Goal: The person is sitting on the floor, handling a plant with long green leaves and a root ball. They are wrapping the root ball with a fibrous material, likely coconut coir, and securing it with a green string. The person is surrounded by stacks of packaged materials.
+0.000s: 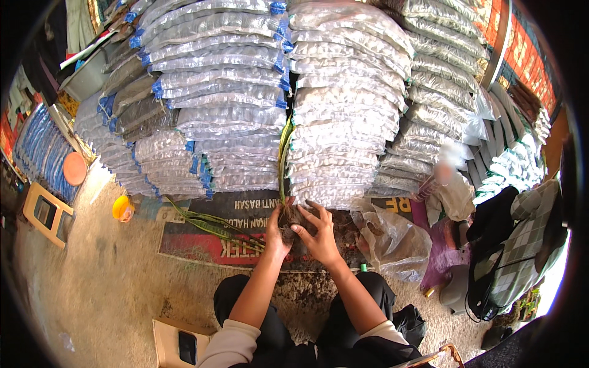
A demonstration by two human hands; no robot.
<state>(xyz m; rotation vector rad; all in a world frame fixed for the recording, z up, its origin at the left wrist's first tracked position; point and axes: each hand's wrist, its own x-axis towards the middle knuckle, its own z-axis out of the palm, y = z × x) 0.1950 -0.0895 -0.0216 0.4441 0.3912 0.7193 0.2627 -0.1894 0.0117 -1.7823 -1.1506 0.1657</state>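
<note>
A snake plant (pixel 284 150) with long yellow-edged green leaves stands upright in front of me, its roots and soil (pixel 286 222) at the bottom. My left hand (pixel 278 236) is closed around this root end. Close on its right side, my right hand (pixel 319 236) has its fingers spread, with the thumb toward the roots; whether it touches them I cannot tell. More snake plant leaves (pixel 211 224) lie to the left of my hands on a dark and red printed sheet (pixel 190 242). Loose dark soil lies on the sheet under my hands.
Tall stacks of filled clear bags (pixel 343 104) rise just beyond the sheet. A crumpled plastic bag (pixel 396 242) lies at right, near another person (pixel 451 190). At left are a yellow container (pixel 123 209) and a stool (pixel 48 214). A phone (pixel 188 348) rests at lower left.
</note>
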